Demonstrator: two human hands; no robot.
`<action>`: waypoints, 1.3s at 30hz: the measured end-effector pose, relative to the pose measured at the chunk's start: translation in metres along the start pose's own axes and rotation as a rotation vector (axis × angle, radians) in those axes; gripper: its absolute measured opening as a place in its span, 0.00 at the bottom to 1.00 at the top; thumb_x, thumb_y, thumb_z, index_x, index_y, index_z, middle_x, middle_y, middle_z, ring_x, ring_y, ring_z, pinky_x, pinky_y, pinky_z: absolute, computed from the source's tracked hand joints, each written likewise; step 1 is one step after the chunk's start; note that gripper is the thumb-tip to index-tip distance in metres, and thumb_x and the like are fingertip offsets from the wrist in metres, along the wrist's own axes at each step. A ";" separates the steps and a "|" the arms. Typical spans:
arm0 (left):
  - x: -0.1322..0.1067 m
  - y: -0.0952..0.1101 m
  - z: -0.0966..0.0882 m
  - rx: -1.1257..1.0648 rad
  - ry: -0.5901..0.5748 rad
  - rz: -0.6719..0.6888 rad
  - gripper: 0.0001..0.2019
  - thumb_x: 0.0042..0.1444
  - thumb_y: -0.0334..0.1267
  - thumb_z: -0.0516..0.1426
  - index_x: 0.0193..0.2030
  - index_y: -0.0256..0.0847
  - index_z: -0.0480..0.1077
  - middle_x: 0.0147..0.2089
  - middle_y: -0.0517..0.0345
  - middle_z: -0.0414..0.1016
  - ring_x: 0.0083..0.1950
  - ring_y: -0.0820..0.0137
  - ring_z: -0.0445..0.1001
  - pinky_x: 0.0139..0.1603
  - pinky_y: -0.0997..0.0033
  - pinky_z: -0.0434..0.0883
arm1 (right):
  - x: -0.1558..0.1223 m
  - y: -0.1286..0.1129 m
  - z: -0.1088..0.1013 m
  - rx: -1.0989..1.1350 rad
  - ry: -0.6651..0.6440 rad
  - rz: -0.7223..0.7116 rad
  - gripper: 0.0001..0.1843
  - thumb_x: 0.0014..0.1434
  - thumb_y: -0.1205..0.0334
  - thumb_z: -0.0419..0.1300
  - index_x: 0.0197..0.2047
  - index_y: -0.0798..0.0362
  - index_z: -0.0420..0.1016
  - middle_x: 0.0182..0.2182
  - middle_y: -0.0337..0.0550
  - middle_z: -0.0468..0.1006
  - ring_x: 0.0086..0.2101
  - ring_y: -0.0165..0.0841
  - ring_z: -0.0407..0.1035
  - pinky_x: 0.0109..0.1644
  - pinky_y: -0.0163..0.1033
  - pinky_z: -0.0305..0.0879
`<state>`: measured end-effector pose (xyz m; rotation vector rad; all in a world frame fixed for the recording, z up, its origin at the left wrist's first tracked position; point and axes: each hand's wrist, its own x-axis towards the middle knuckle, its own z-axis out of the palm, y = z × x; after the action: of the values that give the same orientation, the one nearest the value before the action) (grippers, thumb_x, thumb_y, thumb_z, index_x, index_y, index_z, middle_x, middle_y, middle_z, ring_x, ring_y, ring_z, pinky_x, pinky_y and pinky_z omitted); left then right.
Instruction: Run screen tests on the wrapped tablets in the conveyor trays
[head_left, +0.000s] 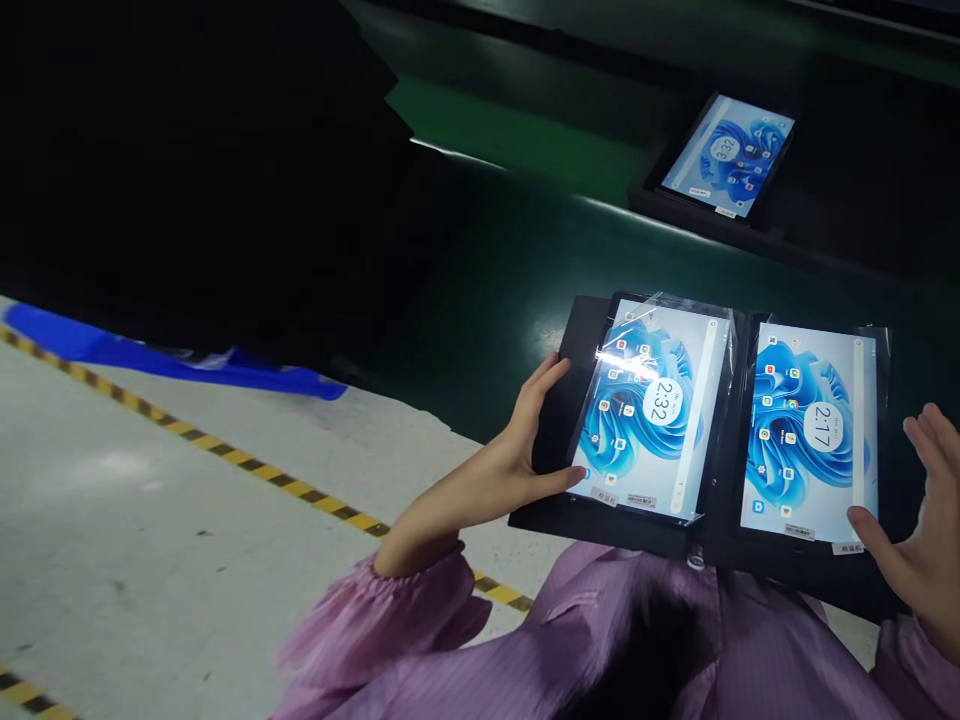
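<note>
Two lit tablets lie side by side on a black board or tray in front of my body. The left tablet [637,410] shows 2:32 and has clear film over its screen, with glare near its left edge. Showing 2:17, the right tablet [810,430] bears small white labels along its near edge. My left hand [532,440] is spread at the left tablet, thumb on its near left corner and fingers over the black board [551,485]. At the far right, my right hand [911,525] has its fingers apart, the thumb at the right tablet's near right corner.
Another lit tablet [729,155] rests on a black stand farther back. The dark green worktop [495,260] runs behind the board. To the left are a large black shape [187,170], blue sheeting [187,365] and yellow-black floor tape [225,450].
</note>
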<state>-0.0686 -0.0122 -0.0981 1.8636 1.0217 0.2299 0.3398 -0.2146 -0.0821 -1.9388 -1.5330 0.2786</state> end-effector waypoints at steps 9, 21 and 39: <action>0.018 -0.044 0.006 -0.168 0.084 0.148 0.43 0.72 0.50 0.57 0.83 0.64 0.32 0.86 0.62 0.24 0.85 0.47 0.24 0.82 0.35 0.33 | -0.005 0.017 0.036 0.582 0.111 0.226 0.43 0.69 0.38 0.59 0.80 0.43 0.53 0.79 0.47 0.49 0.77 0.54 0.42 0.80 0.68 0.41; 0.111 -0.006 -0.015 -0.131 0.219 0.024 0.50 0.65 0.55 0.60 0.83 0.48 0.34 0.85 0.45 0.41 0.85 0.51 0.38 0.83 0.42 0.42 | 0.048 0.047 0.050 0.598 0.151 0.045 0.39 0.72 0.49 0.57 0.80 0.46 0.52 0.80 0.47 0.43 0.78 0.49 0.39 0.81 0.65 0.37; 0.118 0.026 -0.004 -0.550 0.482 -0.022 0.34 0.58 0.49 0.62 0.71 0.43 0.68 0.77 0.47 0.64 0.81 0.52 0.56 0.84 0.51 0.49 | 0.072 0.071 0.053 0.438 0.235 -0.028 0.36 0.73 0.48 0.60 0.78 0.42 0.54 0.77 0.53 0.51 0.74 0.51 0.52 0.79 0.68 0.48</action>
<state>0.0184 0.0713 -0.1053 1.3157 1.1511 0.8866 0.3895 -0.1371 -0.1499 -1.5440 -1.2254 0.3304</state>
